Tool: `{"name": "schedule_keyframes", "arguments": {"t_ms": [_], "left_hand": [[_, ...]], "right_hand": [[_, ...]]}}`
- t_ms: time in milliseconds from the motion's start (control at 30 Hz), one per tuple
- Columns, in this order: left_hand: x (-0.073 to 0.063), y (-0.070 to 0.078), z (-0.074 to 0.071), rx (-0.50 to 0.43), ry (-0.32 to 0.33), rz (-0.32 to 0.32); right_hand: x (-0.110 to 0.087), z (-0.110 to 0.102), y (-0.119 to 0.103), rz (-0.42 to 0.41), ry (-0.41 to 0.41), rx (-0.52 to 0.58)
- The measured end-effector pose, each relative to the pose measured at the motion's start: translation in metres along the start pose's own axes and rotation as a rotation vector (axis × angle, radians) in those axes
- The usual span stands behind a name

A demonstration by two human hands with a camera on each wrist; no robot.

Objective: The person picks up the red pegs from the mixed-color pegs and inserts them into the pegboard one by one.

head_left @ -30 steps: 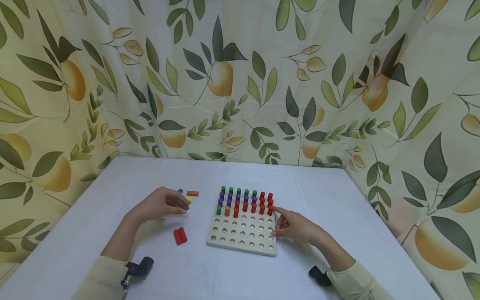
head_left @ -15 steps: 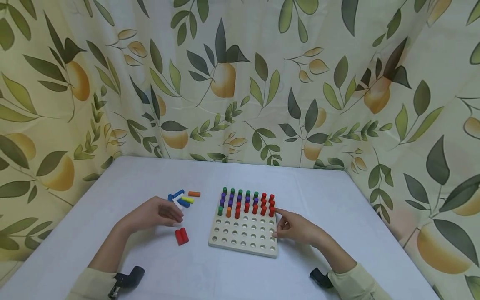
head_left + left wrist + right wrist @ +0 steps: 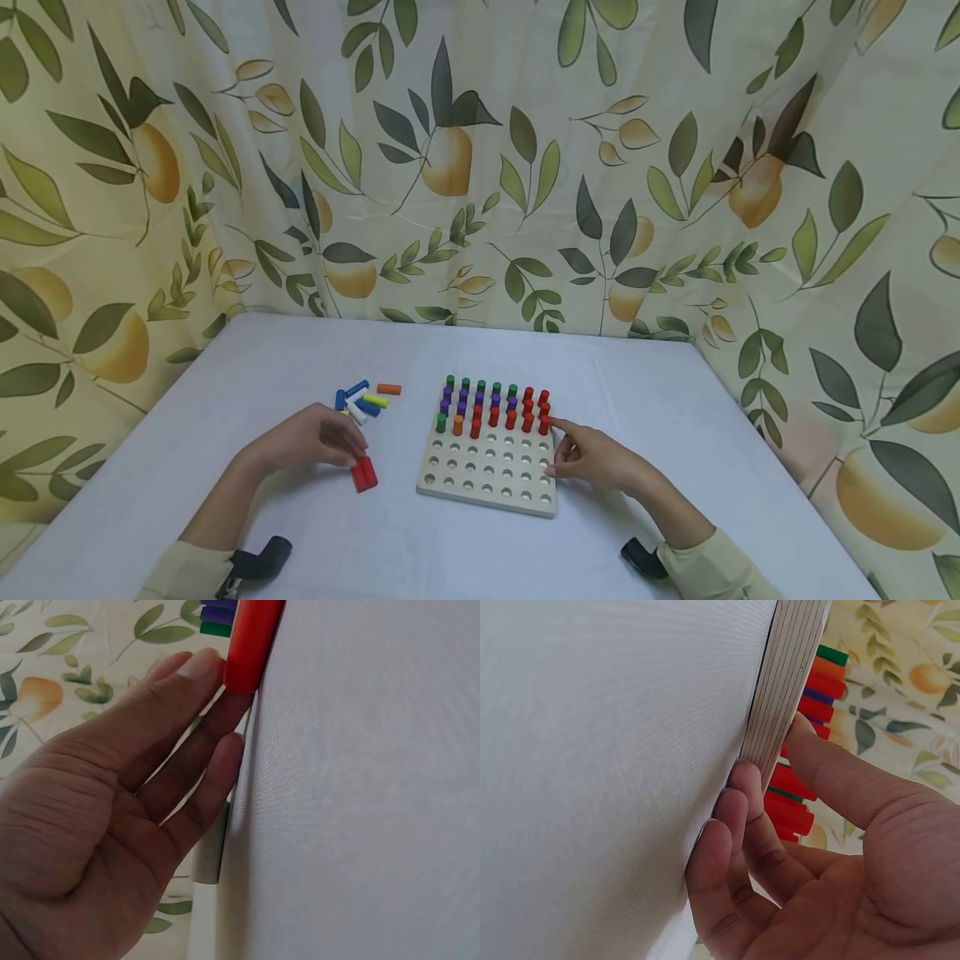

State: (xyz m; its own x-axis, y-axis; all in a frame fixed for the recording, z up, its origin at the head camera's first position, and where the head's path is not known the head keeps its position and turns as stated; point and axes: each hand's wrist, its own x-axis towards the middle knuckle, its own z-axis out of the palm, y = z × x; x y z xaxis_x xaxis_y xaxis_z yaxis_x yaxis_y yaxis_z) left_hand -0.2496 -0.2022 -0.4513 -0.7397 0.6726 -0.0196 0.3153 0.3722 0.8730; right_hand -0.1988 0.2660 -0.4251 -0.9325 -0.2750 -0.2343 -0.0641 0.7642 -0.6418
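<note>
A pale wooden pegboard (image 3: 487,487) lies on the table, its far rows filled with green, purple, red and orange pegs. At its right edge my right hand (image 3: 596,454) holds the board; the right wrist view shows the thumb (image 3: 802,731) at the top edge and the other fingers against the side. My left hand (image 3: 311,437) is at two red pegs (image 3: 364,475) lying side by side left of the board. In the left wrist view its extended fingers reach the end of a red peg (image 3: 251,652); a firm grip is not visible.
Behind the left hand lies a loose group of pegs: blue (image 3: 357,387), white (image 3: 356,411), yellow (image 3: 376,401) and orange (image 3: 389,389). The near rows of the board show bare holes. A patterned curtain (image 3: 480,167) hangs behind the table.
My left hand has moved from the loose coloured pegs toward me, down to the two red pegs. The right hand has stayed at the board's edge.
</note>
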Motion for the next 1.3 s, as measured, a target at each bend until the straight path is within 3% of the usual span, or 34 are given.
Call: {"name": "schedule_keyframes", "arguments": {"t_ms": [1033,1300], "left_hand": [[0.0046,-0.0027,0.007,0.136,-0.011,-0.046],[0.0018,-0.0039,0.0048,0.173,-0.036,-0.016]], "right_hand": [[0.0001,-0.0014,0.0007,-0.021,-0.013,0.001],[-0.0003,-0.0011,0.0006,-0.015,-0.008,0.0]]}}
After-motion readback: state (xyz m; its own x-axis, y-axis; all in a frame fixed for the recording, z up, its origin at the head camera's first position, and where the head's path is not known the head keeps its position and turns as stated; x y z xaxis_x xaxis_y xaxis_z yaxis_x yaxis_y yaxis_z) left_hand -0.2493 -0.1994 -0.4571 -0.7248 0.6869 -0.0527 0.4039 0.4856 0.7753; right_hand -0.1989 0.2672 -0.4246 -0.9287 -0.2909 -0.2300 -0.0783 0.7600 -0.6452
